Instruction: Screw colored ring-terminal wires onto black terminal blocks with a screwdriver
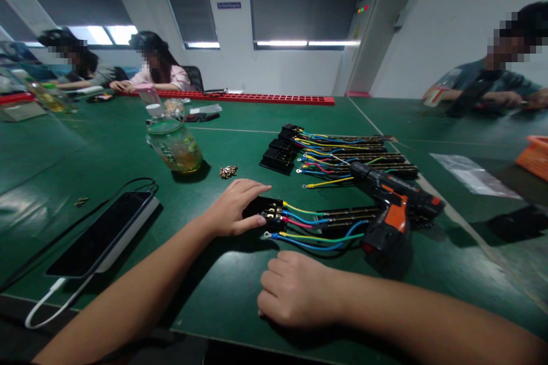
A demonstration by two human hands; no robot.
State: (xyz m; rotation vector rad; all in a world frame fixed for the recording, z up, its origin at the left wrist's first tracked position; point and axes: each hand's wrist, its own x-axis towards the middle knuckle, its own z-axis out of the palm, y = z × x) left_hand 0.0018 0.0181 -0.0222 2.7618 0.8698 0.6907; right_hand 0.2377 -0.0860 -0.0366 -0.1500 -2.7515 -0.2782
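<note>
My left hand (237,208) grips a black terminal block (274,212), thumb on the near side and fingers along the far side. Brass-coloured contacts show on the block. Yellow-green, blue and red wires (306,221) run from it to the right, beside long black strips. One blue and one yellow-green wire with a ring terminal (268,235) lie loose in front. My right hand (295,291) rests on the table as a closed fist, nearer to me; its inside is hidden. A black-and-orange cordless screwdriver (391,205) lies across the strips, its bit pointing left.
Behind are more black blocks (278,158) with wired strips. A pile of small brass screws (228,171) lies near a jug (177,148). A phone (100,234) with cables is at left, a plastic bag (473,174) and orange basket (535,157) at right. Several people sit around.
</note>
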